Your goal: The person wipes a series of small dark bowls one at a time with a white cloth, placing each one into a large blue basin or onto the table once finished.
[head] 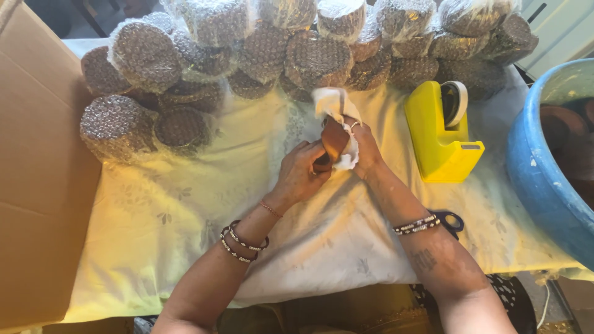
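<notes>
My left hand (299, 174) grips the lower side of a small brown clay pot (333, 141) held above the table's middle. My right hand (365, 148) holds a white cloth (334, 104) pressed against the pot's right side, with the cloth bunched over its top. Both wrists wear beaded bracelets. Behind the hands lies a pile of round items wrapped in bubble wrap (315, 59).
A pale patterned tablecloth (185, 216) covers the table. A yellow tape dispenser (440, 133) stands right of my hands. A blue tub (547, 179) with brown pots is at the far right, a cardboard box (37, 179) at the left. Scissor handles (450, 219) peek from under my right forearm.
</notes>
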